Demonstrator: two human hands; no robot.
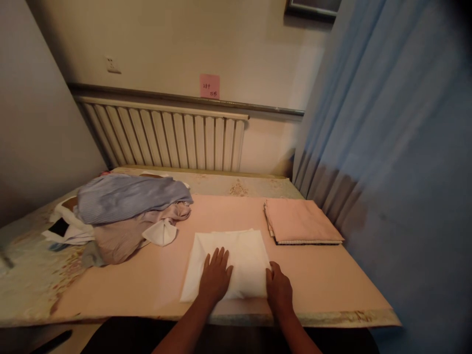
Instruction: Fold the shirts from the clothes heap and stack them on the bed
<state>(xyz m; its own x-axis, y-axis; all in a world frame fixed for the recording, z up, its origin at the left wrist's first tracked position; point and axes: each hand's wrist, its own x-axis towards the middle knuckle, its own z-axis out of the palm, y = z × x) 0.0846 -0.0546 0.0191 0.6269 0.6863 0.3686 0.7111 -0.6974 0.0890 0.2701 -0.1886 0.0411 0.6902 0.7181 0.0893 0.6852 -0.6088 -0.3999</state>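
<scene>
A white cloth (245,253), folded into a rough rectangle, lies near the front edge of the table. Flat on its left half rests my left hand (216,278), fingers stretched out and pointing away from me. My right hand (279,287) is at the cloth's right edge, its fingers curled and closed on that edge; the fingertips are partly hidden. Beneath the cloth is a pink mat (147,290).
Left on the table lies a heap of loose clothes, with a blue-grey garment (129,196) over a mauve one (121,236). A folded pink stack (302,221) sits at the right. Beyond are a radiator (165,135) and a blue curtain (398,172).
</scene>
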